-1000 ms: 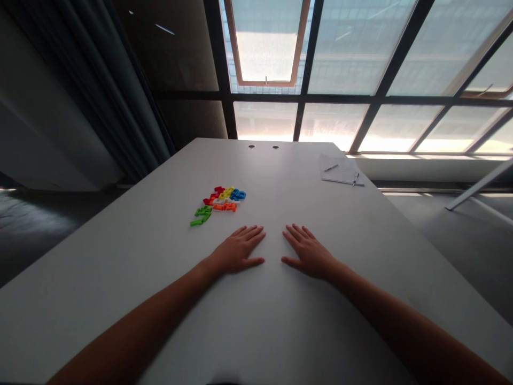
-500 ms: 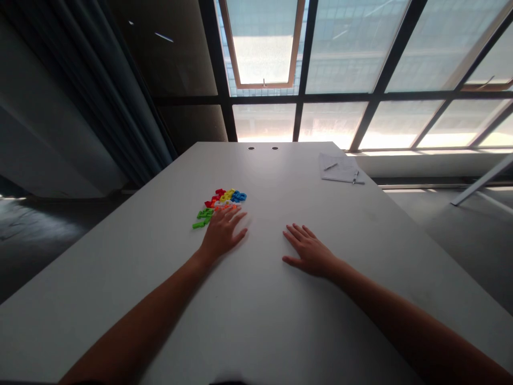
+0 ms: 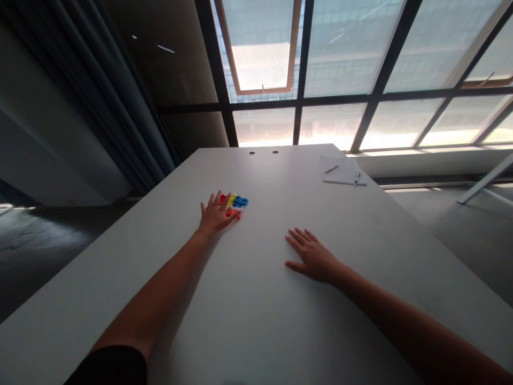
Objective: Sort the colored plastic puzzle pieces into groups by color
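Observation:
My left hand (image 3: 215, 215) is spread over a small cluster of coloured plastic pieces on the white table (image 3: 256, 299). Blue pieces (image 3: 240, 201) and yellow pieces (image 3: 232, 199) show past its fingers. A red piece (image 3: 222, 200) peeks out between the fingers, and orange pieces (image 3: 233, 213) lie by the thumb. The hand hides the rest of the cluster, and whether it touches the pieces I cannot tell. My right hand (image 3: 310, 255) lies open on the tabletop, palm down with fingers apart, well to the right of the pieces.
Sheets of paper (image 3: 340, 170) with pens on them lie near the table's far right edge. Two round holes (image 3: 275, 152) sit at the far end. Beyond stand large windows, with a dark curtain (image 3: 100, 96) on the left and a white metal leg (image 3: 484, 181) on the right.
My left hand has moved left and slightly forward over the pieces and spread its fingers, covering the green ones. My right hand stays in place. The view has shifted slightly.

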Tool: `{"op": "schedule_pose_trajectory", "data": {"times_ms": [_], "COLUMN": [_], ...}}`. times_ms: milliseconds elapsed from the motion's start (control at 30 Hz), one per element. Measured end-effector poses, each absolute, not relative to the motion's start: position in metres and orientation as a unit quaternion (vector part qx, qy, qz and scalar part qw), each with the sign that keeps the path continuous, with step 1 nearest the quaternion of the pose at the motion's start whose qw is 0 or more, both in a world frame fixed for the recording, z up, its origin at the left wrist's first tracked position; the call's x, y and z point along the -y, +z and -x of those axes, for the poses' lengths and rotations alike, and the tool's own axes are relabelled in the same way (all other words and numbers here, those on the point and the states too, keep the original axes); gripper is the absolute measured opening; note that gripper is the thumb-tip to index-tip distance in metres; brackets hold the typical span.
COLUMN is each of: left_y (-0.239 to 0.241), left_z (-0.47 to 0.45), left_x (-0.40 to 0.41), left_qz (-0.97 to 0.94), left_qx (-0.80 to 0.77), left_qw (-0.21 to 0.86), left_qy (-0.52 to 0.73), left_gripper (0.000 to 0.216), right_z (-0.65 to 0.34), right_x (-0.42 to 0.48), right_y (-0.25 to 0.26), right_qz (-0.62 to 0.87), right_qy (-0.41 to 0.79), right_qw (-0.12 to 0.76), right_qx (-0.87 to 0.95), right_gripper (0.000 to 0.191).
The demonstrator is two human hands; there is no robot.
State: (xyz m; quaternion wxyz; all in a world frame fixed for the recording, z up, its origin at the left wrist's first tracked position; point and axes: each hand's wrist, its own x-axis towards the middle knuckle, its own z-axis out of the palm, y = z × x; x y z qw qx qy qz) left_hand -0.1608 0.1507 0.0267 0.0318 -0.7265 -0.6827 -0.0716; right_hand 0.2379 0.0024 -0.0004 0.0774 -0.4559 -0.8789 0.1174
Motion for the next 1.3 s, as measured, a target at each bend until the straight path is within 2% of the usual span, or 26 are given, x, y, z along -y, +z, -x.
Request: {"op": "schedule_pose_trajectory", "data": {"times_ms": [133,300,533,933,1300], "left_y": [0.038,0.042,0.041,0.032,0.021], "left_z": [0.156,0.157,0.159,0.129,0.060], "left_x": [-0.174,-0.183,-0.182,-0.150,-0.056], "left_qz": [0.735,0.761,0.775,0.817,0.915], "left_qx": [0.678,0.646,0.630,0.573,0.389], "left_qw": [-0.011,-0.059,-0.050,-0.058,-0.089], "left_qy": [-0.023,0.005,-0.022,-0.016,-0.056], "left_gripper": [0.101,0.090,0.078,0.080,0.085], "right_z": [-0.238,-0.239,-0.240,-0.241,-0.246], "right_x": [-0.001,0.000,-0.001,-0.004,-0.009], "right_y": [0.003,0.002,-0.002,-0.008,-0.019], "right_qz": [0.459,0.450,0.448,0.445,0.472], "right_qy": [0.122,0.127,0.126,0.120,0.143], "right_qw": [0.069,0.083,0.098,0.104,0.235], "right_qx": [0.878,0.880,0.880,0.882,0.838], "right_gripper": [0.097,0.094,0.093,0.091,0.077]}}
